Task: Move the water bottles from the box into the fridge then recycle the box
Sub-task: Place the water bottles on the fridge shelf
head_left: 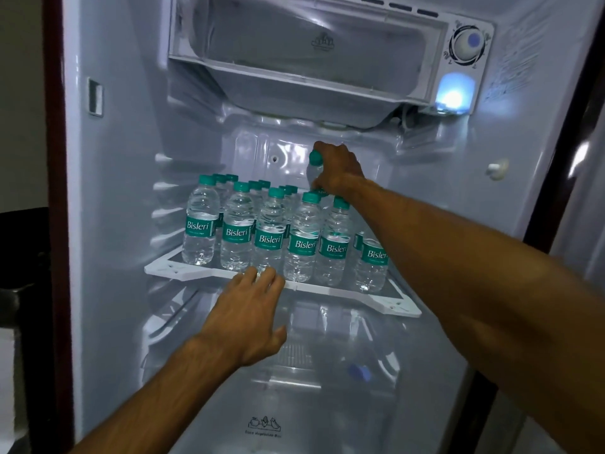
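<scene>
Several clear water bottles (271, 237) with green caps and green Bisleri labels stand in rows on the white fridge shelf (183, 271). My right hand (337, 170) reaches over them to the back of the shelf and grips one more bottle (314, 167) just below its green cap, held above the others. My left hand (248, 309) rests on the shelf's front edge, its straight fingers touching the base of a front-row bottle. The box is not in view.
The fridge is open, with the freezer compartment (307, 57) and a lit lamp (453, 95) above the shelf. Below the shelf lies a clear vegetable-box cover (265, 421), with a blue-capped item (360, 371) under it. The fridge walls close in left and right.
</scene>
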